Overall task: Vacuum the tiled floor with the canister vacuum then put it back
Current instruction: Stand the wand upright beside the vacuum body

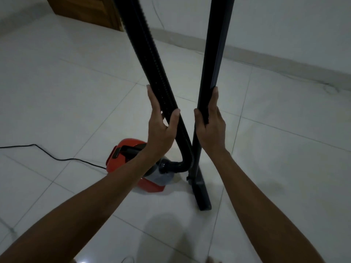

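A red and grey canister vacuum (129, 160) sits on the white tiled floor (66, 103), partly hidden by my left forearm. Its black ribbed hose (152, 59) rises from the canister's front and runs up out of the top of the view. My left hand (161, 128) is wrapped around the hose. To the right, the dark rigid wand (216, 46) stands nearly upright, and my right hand (210, 126) grips it. The wand ends in a dark floor nozzle (202, 194) resting flat on the tiles beside the canister.
A black power cord (57, 158) trails from the canister to the left edge. A wooden door or cabinet (85, 10) stands at the back left. The white wall and its skirting (275, 59) run along the back and right.
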